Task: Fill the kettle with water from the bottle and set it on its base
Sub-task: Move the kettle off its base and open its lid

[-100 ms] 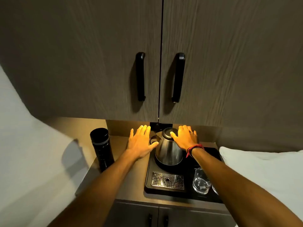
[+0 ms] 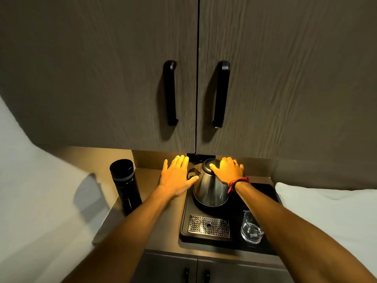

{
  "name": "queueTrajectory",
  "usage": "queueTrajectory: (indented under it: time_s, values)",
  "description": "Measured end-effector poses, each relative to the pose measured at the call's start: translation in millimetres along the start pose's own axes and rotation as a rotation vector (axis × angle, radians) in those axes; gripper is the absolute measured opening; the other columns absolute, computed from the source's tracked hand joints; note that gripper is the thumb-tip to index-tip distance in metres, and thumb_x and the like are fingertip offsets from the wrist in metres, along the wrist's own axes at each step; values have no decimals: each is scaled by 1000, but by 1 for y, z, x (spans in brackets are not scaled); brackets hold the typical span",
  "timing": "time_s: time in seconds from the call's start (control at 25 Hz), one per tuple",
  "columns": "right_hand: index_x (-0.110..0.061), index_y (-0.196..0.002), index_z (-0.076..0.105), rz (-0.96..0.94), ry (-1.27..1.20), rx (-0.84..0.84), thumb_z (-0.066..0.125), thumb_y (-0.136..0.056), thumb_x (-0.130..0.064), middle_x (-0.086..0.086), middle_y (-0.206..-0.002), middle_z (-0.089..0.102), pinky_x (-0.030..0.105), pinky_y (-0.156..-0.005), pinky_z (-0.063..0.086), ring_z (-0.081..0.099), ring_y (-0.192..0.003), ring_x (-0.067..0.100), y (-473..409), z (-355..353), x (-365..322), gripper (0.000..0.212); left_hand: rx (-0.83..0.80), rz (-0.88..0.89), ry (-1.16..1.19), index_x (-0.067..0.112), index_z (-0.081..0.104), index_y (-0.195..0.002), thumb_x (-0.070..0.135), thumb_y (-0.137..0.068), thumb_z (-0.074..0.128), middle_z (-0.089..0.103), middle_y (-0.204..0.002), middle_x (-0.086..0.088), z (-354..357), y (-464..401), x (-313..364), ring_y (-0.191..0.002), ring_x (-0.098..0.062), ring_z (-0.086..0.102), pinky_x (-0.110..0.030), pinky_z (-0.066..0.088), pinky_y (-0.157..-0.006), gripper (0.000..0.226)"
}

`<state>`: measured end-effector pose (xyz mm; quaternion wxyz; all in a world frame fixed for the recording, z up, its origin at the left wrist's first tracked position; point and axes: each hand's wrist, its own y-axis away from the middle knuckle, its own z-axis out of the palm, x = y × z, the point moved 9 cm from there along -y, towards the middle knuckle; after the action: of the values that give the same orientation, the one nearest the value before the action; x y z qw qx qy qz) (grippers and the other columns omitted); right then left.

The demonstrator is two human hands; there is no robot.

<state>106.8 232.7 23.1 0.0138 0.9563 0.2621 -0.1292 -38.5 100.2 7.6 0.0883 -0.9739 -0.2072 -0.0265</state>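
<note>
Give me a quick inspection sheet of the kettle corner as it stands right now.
Surface: countertop, carrying a black tray.
Job's things: steel kettle upright at the tray's back, lid shut; black bottle upright at the left, capped.
Clutter: glass and metal drip grate on the tray.
Hands: left hand flat and open beside the kettle; right hand open, resting over its top.
Cables: dark loop behind the kettle, unclear.
Surroundings: cupboard doors shut above; white bedding on both sides.
</note>
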Motion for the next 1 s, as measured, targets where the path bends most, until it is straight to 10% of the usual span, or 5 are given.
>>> queueTrajectory:
  time_s: [0.32,0.52,0.6,0.8,1.0]
  values:
    - [-17,-74,61,17,-183,-15,46,-92,-28,12,-78,62,33,-76,50,65,-78,31,-16,8,-10,26,-11,14,-17,15,22,-159,74,-93,34,26,-165,-7,10,-25,-8,-154,-24,19,-56,10,-124,89]
    - [-5,-87,61,292,-447,-356,47,-98,-2,27,-129,53,24,-98,50,52,-129,37,2,43,52,19,6,12,-18,15,31,-156,76,-92,36,39,-158,-9,4,-29,-21,-148,-26,32,-56,14,-122,89]
    - [-13,-70,50,254,-444,-228,43,-98,3,21,-111,48,40,-98,43,56,-108,42,-6,24,56,33,-10,5,-55,16,36,-153,77,-91,35,43,-156,-10,-2,-29,-27,-146,-29,36,-57,19,-121,87]
    - [9,-129,55,265,-607,-81,24,-107,-15,30,-142,51,48,-111,34,51,-130,42,-16,17,54,45,-14,-92,-21,13,60,-125,74,-92,41,65,-130,-11,-28,-22,-59,-123,-31,58,-55,35,-112,72]
    - [16,-92,58,187,-586,-10,28,-108,-13,41,-110,60,46,-82,42,56,-87,39,-13,4,43,45,-34,-175,-114,17,46,-146,76,-89,43,47,-152,-12,-45,-7,-100,-143,-36,40,-58,25,-119,81]
